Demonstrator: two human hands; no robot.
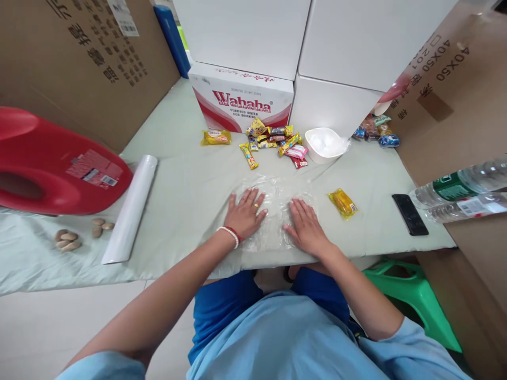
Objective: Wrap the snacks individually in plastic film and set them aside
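A thin clear plastic sheet or bag [273, 232] lies flat and wrinkled on the table in front of me. My left hand [243, 216] rests palm down on its left part, fingers spread; it wears a ring and wrist bands. On the right part of the plastic lies my right hand [306, 224], also flat with its fingers stretched out. Both hands hold nothing. To the right of my right hand sits a yellow wrapped snack [343, 203]. Beyond the plastic are several small wrapped snacks [273, 138] in a pile and a white bowl [325, 145] with whitish contents.
A white-and-red Wahaha box [243, 100] stands at the back, with another yellow packet [216, 138] before it. At left are a white roll [132, 211], brown stones or nuts [68, 240] and a red jug [59, 163]. A phone [410, 214] and water bottles [455, 184] lie right.
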